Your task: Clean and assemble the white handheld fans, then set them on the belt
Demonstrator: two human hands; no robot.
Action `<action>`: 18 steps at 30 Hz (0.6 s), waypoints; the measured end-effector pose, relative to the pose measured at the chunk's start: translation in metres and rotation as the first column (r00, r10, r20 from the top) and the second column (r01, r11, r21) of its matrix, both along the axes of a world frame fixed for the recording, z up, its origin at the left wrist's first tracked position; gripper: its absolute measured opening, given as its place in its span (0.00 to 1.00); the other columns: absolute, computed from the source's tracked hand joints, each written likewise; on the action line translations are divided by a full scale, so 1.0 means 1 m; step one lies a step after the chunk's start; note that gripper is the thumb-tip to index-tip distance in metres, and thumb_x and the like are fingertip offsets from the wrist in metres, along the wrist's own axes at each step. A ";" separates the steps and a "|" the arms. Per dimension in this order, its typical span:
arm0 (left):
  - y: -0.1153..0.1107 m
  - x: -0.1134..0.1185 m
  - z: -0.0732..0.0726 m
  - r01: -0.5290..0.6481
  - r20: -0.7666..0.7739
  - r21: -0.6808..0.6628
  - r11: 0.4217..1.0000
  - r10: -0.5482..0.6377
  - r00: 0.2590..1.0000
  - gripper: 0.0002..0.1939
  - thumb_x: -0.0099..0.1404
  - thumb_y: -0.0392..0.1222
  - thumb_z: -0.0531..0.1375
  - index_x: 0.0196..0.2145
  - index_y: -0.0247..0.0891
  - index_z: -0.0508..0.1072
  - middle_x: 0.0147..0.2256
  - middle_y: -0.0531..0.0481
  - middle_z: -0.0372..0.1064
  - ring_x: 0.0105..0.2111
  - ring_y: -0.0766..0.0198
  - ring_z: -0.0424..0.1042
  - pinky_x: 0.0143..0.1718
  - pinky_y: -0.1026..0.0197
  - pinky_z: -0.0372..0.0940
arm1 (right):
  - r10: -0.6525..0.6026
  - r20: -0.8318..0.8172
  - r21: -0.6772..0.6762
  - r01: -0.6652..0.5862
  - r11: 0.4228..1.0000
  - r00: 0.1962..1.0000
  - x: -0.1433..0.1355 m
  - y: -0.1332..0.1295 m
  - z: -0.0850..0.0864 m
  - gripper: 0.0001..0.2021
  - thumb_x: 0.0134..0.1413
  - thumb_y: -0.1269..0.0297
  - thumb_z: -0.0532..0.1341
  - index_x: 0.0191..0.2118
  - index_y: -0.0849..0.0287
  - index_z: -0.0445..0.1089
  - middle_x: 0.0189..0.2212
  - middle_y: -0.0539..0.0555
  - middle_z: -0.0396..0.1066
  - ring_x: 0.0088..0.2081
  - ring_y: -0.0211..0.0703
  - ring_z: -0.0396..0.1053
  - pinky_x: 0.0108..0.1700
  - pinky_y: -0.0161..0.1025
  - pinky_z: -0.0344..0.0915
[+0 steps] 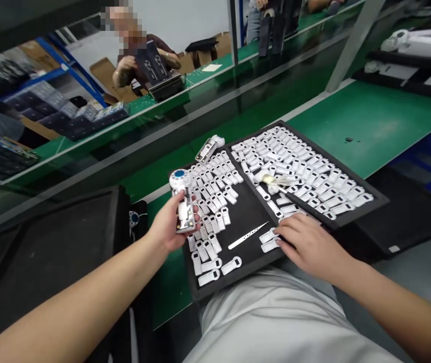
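My left hand holds a white device housing with a blue round button at its top, raised over the left part of a black tray. My right hand rests palm down on the tray's front right part, its fingertips touching small white plastic pieces. Rows of several such white pieces fill the tray. A thin white tweezer-like tool lies on bare tray between my hands.
A second black tray full of white pieces overlaps the first, with a pale cloth lump on it. Another white housing lies at the back. Across the green conveyor bench a person handles black trays.
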State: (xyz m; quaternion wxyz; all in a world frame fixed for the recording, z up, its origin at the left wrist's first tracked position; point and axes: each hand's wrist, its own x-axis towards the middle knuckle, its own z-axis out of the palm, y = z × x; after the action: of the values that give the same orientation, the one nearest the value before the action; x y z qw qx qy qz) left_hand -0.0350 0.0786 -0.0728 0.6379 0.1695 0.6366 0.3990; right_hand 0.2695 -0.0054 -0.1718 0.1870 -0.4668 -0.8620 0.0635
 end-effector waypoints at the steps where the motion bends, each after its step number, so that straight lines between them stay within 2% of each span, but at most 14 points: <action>1: 0.007 -0.001 0.004 0.001 -0.059 0.013 1.000 0.000 0.998 0.14 0.72 0.49 0.54 0.40 0.35 0.71 0.25 0.51 0.67 0.18 0.65 0.68 0.18 0.61 0.68 | 0.035 -0.008 -0.045 -0.035 0.998 0.999 -0.003 -0.003 0.001 0.10 0.65 0.70 0.56 0.43 0.59 0.75 0.40 0.58 0.73 0.43 0.50 0.66 0.48 0.47 0.64; 5: 0.048 -0.007 0.014 0.057 -0.305 0.067 0.996 -0.034 0.952 0.14 0.73 0.47 0.52 0.42 0.33 0.70 0.28 0.48 0.69 0.21 0.64 0.70 0.23 0.60 0.70 | 0.008 -0.034 -0.081 -0.011 0.997 0.999 -0.014 -0.004 -0.005 0.10 0.63 0.75 0.57 0.39 0.58 0.76 0.35 0.55 0.73 0.40 0.48 0.65 0.43 0.45 0.61; 9: 0.110 -0.023 0.019 0.117 -0.551 0.128 0.985 -0.027 0.834 0.14 0.74 0.45 0.54 0.51 0.33 0.68 0.38 0.45 0.72 0.29 0.63 0.73 0.30 0.57 0.73 | -0.054 -0.097 -0.003 0.054 0.999 0.994 -0.030 0.000 -0.013 0.11 0.58 0.79 0.60 0.29 0.57 0.73 0.28 0.51 0.71 0.35 0.46 0.64 0.39 0.43 0.57; 12: 0.152 -0.041 0.029 0.189 -0.741 0.171 0.967 0.000 0.672 0.19 0.72 0.47 0.59 0.56 0.35 0.69 0.48 0.43 0.71 0.41 0.59 0.74 0.41 0.53 0.74 | -0.083 -0.163 0.056 0.093 0.994 0.983 -0.043 -0.002 -0.017 0.12 0.55 0.80 0.62 0.26 0.56 0.71 0.25 0.50 0.69 0.33 0.45 0.64 0.37 0.42 0.56; 14: 0.170 -0.053 0.035 0.244 -0.847 0.175 0.954 0.019 0.531 0.21 0.70 0.47 0.61 0.57 0.36 0.68 0.54 0.41 0.68 0.48 0.54 0.72 0.47 0.48 0.72 | -0.093 -0.241 0.036 0.105 0.994 0.966 -0.049 -0.007 -0.020 0.11 0.54 0.79 0.62 0.27 0.56 0.72 0.26 0.49 0.70 0.33 0.44 0.64 0.38 0.42 0.57; 16: 0.178 -0.059 0.032 0.313 -0.922 0.142 0.939 0.010 0.387 0.22 0.70 0.45 0.61 0.58 0.37 0.68 0.57 0.40 0.65 0.53 0.51 0.70 0.52 0.44 0.69 | -0.105 -0.323 -0.035 0.099 0.994 0.941 -0.054 -0.012 -0.025 0.10 0.55 0.78 0.61 0.29 0.55 0.73 0.29 0.50 0.72 0.35 0.44 0.66 0.41 0.41 0.58; 18: 0.180 -0.057 0.021 0.395 -0.964 0.070 0.916 -0.041 0.264 0.22 0.69 0.45 0.62 0.58 0.37 0.68 0.58 0.40 0.65 0.55 0.50 0.69 0.54 0.42 0.67 | -0.118 -0.353 -0.092 0.090 0.992 0.928 -0.059 -0.015 -0.032 0.09 0.55 0.77 0.60 0.32 0.55 0.74 0.33 0.51 0.73 0.38 0.45 0.67 0.44 0.42 0.60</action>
State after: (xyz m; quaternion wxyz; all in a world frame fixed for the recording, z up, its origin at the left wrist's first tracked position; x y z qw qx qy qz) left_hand -0.0919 0.2589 -0.0518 0.1525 0.5521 0.7902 0.2180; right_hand 0.2109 -0.0208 -0.2035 0.3263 -0.4992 -0.7846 0.1695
